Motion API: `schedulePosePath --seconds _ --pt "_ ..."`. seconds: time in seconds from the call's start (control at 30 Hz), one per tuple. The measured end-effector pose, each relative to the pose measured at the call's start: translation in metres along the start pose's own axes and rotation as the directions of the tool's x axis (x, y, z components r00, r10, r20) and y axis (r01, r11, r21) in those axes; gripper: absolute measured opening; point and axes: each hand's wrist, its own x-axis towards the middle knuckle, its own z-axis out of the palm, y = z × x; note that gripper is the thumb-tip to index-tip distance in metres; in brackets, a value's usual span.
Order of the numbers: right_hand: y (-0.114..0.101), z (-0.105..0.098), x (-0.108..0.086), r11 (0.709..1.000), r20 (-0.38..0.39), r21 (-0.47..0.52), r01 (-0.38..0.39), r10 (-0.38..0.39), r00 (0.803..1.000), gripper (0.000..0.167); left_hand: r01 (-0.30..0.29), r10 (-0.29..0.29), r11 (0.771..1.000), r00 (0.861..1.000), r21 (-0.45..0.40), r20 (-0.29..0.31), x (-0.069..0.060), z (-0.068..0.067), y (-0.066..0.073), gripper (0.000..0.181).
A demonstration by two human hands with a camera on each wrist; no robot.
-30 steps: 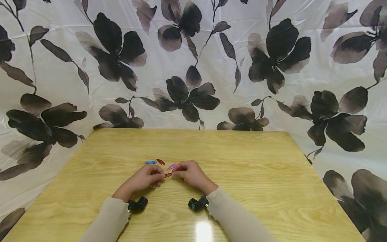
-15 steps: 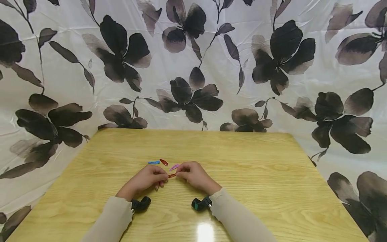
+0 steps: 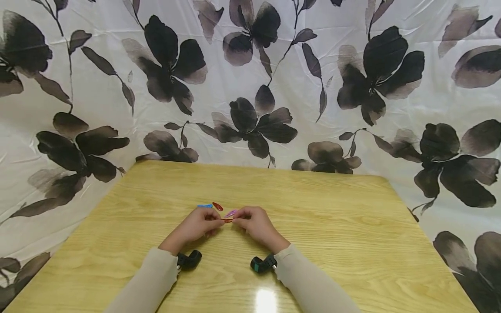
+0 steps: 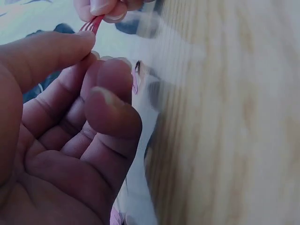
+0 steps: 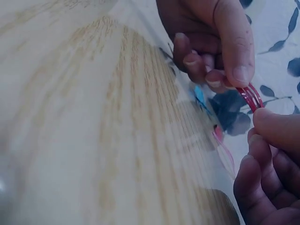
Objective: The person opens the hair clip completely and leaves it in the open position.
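Observation:
A red snap hair clip (image 3: 228,220) is stretched between both hands. My left hand (image 3: 197,226) pinches one end between thumb and index finger, while my right hand (image 3: 258,225) pinches the other. The right wrist view shows the red hair clip (image 5: 250,97) with its strips slightly apart; its ends are hidden under the fingertips. Just beyond the hands lie a blue hair clip (image 3: 205,206), a darker red hair clip (image 3: 217,206) and a pink hair clip (image 3: 230,213). The pink one is nearest the right fingertips.
The light wooden table (image 3: 332,226) spreads around the hands. A black camera mount is strapped at the left wrist (image 3: 189,259) and another at the right wrist (image 3: 263,264). Behind the table hangs a white floral cloth (image 3: 305,95).
Both hands keep hold of the red hair clip and have shifted slightly nearer the pink one. The head view has turned a little left and tilted.

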Motion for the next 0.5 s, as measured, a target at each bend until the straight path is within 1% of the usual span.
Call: schedulePosePath --seconds 0.1,0.2,0.33,0.43,0.5 --pt "-0.0005 -0.0015 -0.0008 1.000 -0.007 0.007 0.009 -0.009 1.000 0.008 0.004 -0.004 1.000 1.000 0.005 -0.012 0.0034 0.0020 0.0014 0.025" --pt "-0.0013 -0.0010 -0.0013 1.000 -0.004 -0.006 0.024 -0.024 1.000 0.008 0.037 -0.036 0.999 0.999 0.010 -0.026 0.0041 0.0035 0.0015 0.029" --pt "-0.0021 0.0012 -0.0009 0.998 0.000 -0.029 0.048 -0.048 0.999 0.008 0.078 -0.075 0.996 0.994 0.043 -0.077 0.0027 0.0043 0.0025 0.030" --pt "-0.0019 0.0016 -0.0006 0.998 0.003 -0.029 0.049 -0.049 0.999 0.009 0.092 -0.085 0.994 0.990 0.062 -0.112 0.0014 0.0050 0.0042 0.030" --pt "-0.0028 0.0005 -0.0009 0.999 0.001 -0.026 0.043 -0.043 0.999 0.009 0.086 -0.078 0.994 0.990 0.060 -0.120 0.0012 0.0056 0.0063 0.030"
